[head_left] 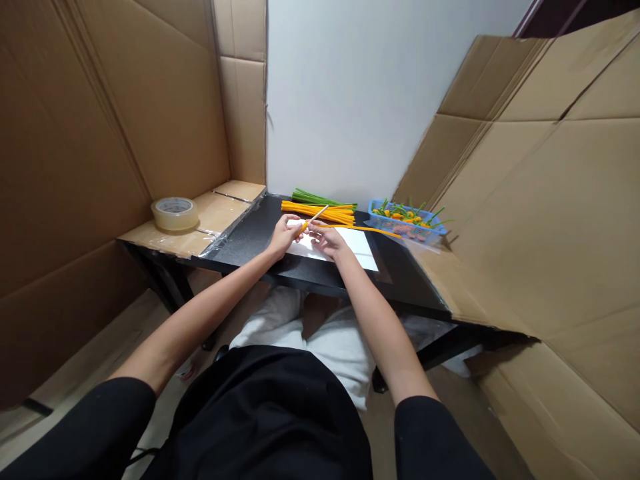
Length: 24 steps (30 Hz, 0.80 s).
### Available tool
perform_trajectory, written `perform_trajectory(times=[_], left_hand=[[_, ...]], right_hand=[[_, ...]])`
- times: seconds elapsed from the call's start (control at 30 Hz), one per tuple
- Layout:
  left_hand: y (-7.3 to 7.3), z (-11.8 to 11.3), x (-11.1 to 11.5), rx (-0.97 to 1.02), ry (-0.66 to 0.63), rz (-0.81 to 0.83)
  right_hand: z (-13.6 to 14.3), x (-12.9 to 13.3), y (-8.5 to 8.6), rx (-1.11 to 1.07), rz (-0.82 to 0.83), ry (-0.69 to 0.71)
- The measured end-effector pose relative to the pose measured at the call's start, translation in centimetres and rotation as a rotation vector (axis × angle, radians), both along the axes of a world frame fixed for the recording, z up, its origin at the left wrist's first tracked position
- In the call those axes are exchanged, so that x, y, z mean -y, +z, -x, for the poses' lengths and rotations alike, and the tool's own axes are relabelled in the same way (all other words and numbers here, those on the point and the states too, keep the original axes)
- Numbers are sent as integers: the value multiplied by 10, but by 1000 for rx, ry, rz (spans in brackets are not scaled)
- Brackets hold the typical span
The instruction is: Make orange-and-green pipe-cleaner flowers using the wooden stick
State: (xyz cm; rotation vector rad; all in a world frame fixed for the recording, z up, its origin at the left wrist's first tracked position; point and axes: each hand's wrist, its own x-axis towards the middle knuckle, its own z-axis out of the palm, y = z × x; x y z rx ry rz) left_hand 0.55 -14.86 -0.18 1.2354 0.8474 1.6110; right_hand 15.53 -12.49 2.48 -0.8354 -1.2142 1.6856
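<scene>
My left hand (pixel 285 236) is closed around the lower end of a thin pale stick (pixel 319 213), which tilts up to the right. Some orange pipe cleaner appears wound on the stick near my left fingertips. My right hand (pixel 327 241) has its fingers curled at the orange pipe cleaner (pixel 373 229), whose long free end stretches right toward the basket. Both hands are close together above a white sheet of paper (pixel 363 252). Just behind them lie a bundle of orange pipe cleaners (pixel 340 215) and a bundle of green pipe cleaners (pixel 320 197).
A blue plastic basket (pixel 434 231) at the back right holds several small orange pieces with green stems, and pinkish things. A roll of clear tape (pixel 175 215) rests on cardboard at left. Cardboard walls (pixel 540 193) flank the black table (pixel 240 245).
</scene>
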Motion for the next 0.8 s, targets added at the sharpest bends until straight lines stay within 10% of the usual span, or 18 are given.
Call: perform_trajectory(times=[0.43,0.8], left_hand=[[-2,-2,9,-500,212,-297],[-5,-3,-2,-193,152,-128]], right_hand=[[0,-1,-2,19,-16,-67],[-1,-2,-5,13,31,24]])
